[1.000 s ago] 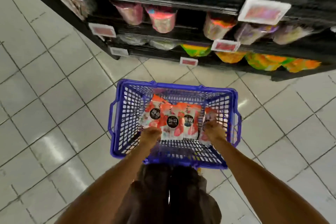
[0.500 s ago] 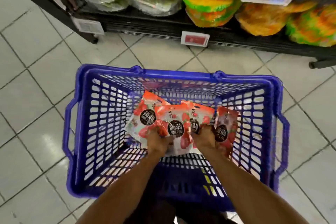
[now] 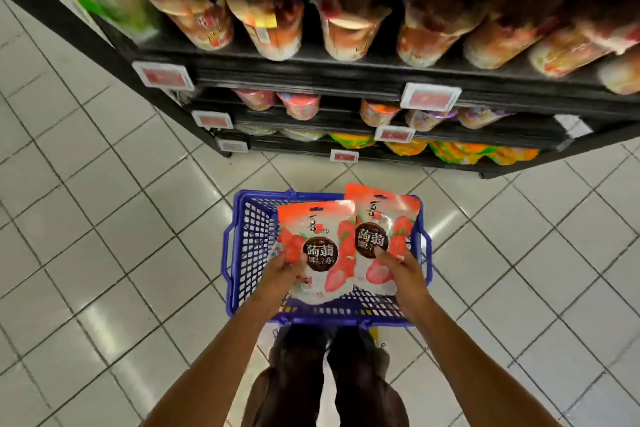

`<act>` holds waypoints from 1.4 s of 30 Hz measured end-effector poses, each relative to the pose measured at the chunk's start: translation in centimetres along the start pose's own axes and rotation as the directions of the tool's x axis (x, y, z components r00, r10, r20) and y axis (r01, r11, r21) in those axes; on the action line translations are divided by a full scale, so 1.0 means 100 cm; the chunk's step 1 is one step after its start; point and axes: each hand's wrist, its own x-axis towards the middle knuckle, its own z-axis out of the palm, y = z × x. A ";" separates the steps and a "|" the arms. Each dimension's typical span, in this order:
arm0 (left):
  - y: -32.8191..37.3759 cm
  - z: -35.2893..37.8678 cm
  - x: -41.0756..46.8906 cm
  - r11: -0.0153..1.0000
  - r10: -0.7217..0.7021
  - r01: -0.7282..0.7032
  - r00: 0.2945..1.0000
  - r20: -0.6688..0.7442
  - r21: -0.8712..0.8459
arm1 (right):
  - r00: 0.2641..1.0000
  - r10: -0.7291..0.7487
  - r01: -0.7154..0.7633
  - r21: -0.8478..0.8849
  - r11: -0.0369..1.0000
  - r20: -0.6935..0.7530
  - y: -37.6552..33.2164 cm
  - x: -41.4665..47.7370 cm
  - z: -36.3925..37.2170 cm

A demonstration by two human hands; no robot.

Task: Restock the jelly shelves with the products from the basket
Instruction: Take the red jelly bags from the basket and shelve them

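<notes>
White-tiled floor (image 3: 104, 218) before black jelly shelves (image 3: 311, 69), whose tiers carry rows of packets (image 3: 273, 10). We see the blue basket (image 3: 239, 218) standing on the floor beneath the hands. The left hand (image 3: 282, 269) holds one strawberry jelly pouch (image 3: 320, 236), fingers clamped on its lower part. The right hand (image 3: 403, 276) grips a second pouch (image 3: 382, 215) likewise, and the two pouches meet edge to edge above the basket. We judge restocking to be at the lift-out stage: both pouches are raised, neither is shelved yet. The pouches hide the basket's interior, so we cannot tell how much stock remains.
</notes>
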 end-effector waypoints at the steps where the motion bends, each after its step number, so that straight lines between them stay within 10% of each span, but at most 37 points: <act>1: 0.020 -0.002 -0.023 0.998 -0.010 0.009 1.000 -0.006 -0.054 | 1.000 -0.016 0.015 0.052 0.999 0.023 -0.020 -0.025 0.001; 5: 0.127 0.000 -0.129 0.951 -0.028 0.030 1.000 0.010 -0.309 | 0.994 -0.097 0.087 0.183 0.979 0.049 -0.110 -0.138 0.008; 18: 0.334 -0.025 -0.335 0.764 0.645 -0.644 0.761 0.067 -0.037 | 0.753 -0.657 0.644 0.157 0.749 0.046 -0.281 -0.354 0.009; 23: 0.365 -0.019 -0.370 0.702 0.712 -0.708 0.694 0.107 -0.073 | 0.683 -0.730 0.686 0.315 0.656 0.035 -0.300 -0.380 -0.003; 30: 0.396 0.005 -0.377 0.659 0.747 -0.748 0.640 0.179 -0.073 | 0.632 -0.773 0.773 0.111 0.625 -0.047 -0.332 -0.391 -0.017; 42: 0.440 0.042 -0.351 0.691 0.722 -0.720 0.686 0.090 -0.060 | 0.597 -0.772 0.802 0.145 0.580 -0.216 -0.414 -0.348 -0.036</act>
